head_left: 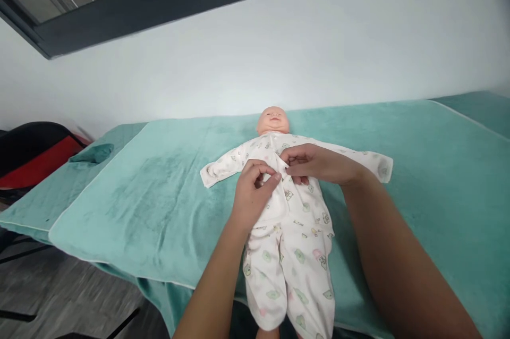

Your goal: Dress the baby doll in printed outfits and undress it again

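Observation:
A baby doll (pixel 273 120) lies on its back, its head toward the wall. It wears a white long-sleeved top (pixel 247 152) and white trousers (pixel 305 259), both printed with small green and pink figures. At the chest, my left hand (pixel 255 190) pinches the top's front edge between thumb and fingers. Just across from it, my right hand (pixel 306 163) has its fingers closed on the other side of the front opening. Both sleeves stretch out sideways. The doll's feet show only partly at the bottom edge. Any small fastener between my fingertips is too small to make out.
A teal cloth (pixel 159 195) covers the table under the doll. Behind it rises a white wall (pixel 255 62) with a dark-framed window (pixel 131 25) at upper left. A black and red chair (pixel 40 158) stands at the left, over a grey floor (pixel 79 291).

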Demonstrator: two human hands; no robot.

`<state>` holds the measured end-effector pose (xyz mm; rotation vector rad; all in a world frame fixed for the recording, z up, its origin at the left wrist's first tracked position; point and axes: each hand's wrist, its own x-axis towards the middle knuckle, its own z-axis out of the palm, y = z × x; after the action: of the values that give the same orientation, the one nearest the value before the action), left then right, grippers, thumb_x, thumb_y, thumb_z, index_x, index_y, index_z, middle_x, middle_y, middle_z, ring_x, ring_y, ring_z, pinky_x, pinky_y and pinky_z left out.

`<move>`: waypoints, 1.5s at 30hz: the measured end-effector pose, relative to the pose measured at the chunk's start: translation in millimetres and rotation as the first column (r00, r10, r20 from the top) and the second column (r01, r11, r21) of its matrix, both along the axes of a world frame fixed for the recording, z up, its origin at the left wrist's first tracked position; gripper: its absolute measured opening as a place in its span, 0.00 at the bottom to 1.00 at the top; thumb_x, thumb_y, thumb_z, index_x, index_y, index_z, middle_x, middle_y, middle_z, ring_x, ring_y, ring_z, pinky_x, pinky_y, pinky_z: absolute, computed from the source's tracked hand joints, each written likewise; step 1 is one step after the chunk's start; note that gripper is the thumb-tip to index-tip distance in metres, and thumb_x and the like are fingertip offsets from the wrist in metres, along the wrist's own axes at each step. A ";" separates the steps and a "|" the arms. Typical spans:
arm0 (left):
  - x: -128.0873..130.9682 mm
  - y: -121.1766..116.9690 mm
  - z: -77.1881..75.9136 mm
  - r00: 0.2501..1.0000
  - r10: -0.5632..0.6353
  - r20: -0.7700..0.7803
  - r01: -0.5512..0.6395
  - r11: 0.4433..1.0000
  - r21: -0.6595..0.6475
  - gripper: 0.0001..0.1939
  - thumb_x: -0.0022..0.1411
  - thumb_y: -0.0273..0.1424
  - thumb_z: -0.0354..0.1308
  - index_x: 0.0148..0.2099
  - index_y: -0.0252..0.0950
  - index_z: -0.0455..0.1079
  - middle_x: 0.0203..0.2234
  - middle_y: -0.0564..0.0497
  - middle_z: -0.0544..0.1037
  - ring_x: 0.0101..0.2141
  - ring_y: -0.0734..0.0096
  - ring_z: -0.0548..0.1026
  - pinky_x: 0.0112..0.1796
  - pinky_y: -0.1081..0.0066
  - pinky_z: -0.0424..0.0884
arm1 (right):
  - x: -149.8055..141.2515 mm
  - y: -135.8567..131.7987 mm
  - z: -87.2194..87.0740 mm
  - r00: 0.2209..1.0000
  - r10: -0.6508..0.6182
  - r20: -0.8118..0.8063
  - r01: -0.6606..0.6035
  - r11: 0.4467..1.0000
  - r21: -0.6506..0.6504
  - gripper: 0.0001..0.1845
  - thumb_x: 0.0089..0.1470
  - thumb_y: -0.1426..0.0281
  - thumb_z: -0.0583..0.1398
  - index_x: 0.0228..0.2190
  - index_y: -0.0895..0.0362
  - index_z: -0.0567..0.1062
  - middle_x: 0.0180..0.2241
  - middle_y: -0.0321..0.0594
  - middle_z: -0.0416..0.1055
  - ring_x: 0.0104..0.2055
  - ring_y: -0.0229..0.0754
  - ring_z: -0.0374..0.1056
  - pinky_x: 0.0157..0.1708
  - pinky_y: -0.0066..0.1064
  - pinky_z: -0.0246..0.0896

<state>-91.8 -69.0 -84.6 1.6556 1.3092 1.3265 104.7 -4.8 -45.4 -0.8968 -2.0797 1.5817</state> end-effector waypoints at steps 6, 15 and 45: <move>4.2 -8.8 12.7 0.988 0.059 0.139 -0.038 0.988 -0.152 0.08 0.60 0.36 0.61 0.34 0.36 0.72 0.28 0.54 0.72 0.30 0.74 0.66 0.35 0.73 0.63 | 2.6 0.9 -2.1 0.999 0.006 -0.040 -0.007 0.999 -0.034 0.06 0.54 0.67 0.61 0.32 0.57 0.75 0.25 0.36 0.71 0.29 0.37 0.67 0.29 0.28 0.62; 15.7 -14.3 33.9 0.906 0.089 0.414 0.051 0.948 -0.314 0.10 0.58 0.37 0.64 0.33 0.35 0.70 0.18 0.56 0.70 0.19 0.80 0.63 0.23 0.76 0.58 | 5.8 11.6 -19.4 0.945 -0.001 -0.327 -0.047 0.989 -0.141 0.05 0.52 0.69 0.65 0.32 0.58 0.77 0.23 0.33 0.69 0.23 0.33 0.64 0.25 0.25 0.60; 11.3 -9.1 14.6 0.863 0.083 0.498 0.133 0.914 -0.383 0.17 0.51 0.42 0.69 0.33 0.33 0.73 0.17 0.54 0.73 0.15 0.82 0.63 0.18 0.76 0.56 | -0.4 3.7 -13.5 0.985 0.045 -0.166 -0.075 0.981 -0.176 0.15 0.49 0.62 0.69 0.32 0.57 0.74 0.24 0.33 0.69 0.25 0.33 0.66 0.22 0.24 0.61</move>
<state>-80.5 -78.1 -70.0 0.9455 1.1331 1.2517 104.3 -1.1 -58.9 -0.7420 -1.8905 1.8359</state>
